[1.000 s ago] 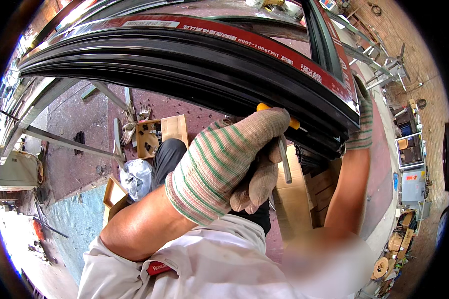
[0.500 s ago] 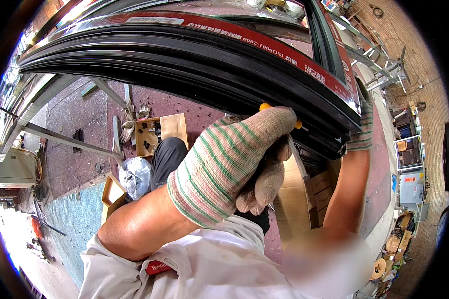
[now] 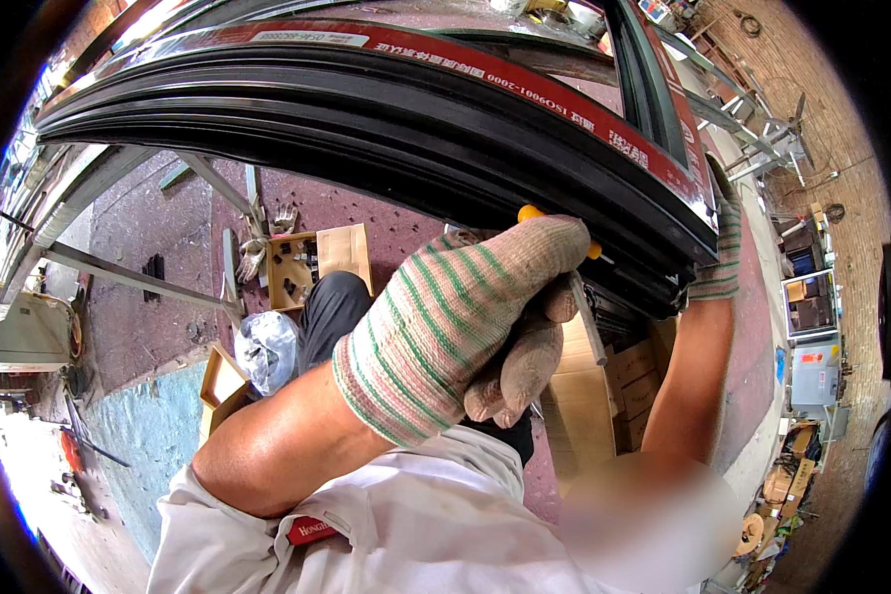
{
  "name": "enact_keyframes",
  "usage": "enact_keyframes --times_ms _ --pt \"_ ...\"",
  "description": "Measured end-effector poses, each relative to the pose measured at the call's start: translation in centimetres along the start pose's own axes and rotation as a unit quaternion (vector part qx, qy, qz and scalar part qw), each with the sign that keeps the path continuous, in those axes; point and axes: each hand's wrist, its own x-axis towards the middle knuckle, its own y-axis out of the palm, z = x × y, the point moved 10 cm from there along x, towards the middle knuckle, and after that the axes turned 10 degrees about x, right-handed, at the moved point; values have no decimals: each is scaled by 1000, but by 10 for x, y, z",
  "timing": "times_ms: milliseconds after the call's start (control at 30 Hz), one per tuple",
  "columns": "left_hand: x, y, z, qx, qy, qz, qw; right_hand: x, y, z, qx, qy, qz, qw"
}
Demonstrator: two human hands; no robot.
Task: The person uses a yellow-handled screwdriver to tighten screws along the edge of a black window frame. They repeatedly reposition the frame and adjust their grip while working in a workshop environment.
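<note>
A large dark metal window frame [image 3: 386,129] with a red printed strip along its outer edge arches across the upper picture. My left hand [image 3: 465,317], in a striped knit glove, is closed around a screwdriver with a yellow-orange handle [image 3: 594,249]. Its shaft [image 3: 586,322] points down just below the frame's lower edge. My right hand [image 3: 721,252], gloved the same way, grips the frame's right lower corner, its arm reaching up from below. The screwdriver's tip is hidden.
On the reddish floor below lie an open cardboard box of small parts [image 3: 297,267], a pair of gloves [image 3: 252,257] and a plastic bag [image 3: 265,348]. Wooden boxes [image 3: 604,396] stand under the frame. Metal bars [image 3: 119,277] cross the left; shelves [image 3: 812,297] line the right.
My left hand with the screwdriver has shifted slightly right and up, closer to the frame's lower edge. My right hand has stayed on the frame's corner.
</note>
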Motion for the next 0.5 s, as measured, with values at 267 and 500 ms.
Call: enact_keyframes --times_ms 267,500 --pt "-1 -2 0 18 -17 -11 1000 -1 -2 0 -11 -9 -10 1000" --pt "-4 -1 -4 86 4 -24 996 -32 30 25 -69 -51 11 996"
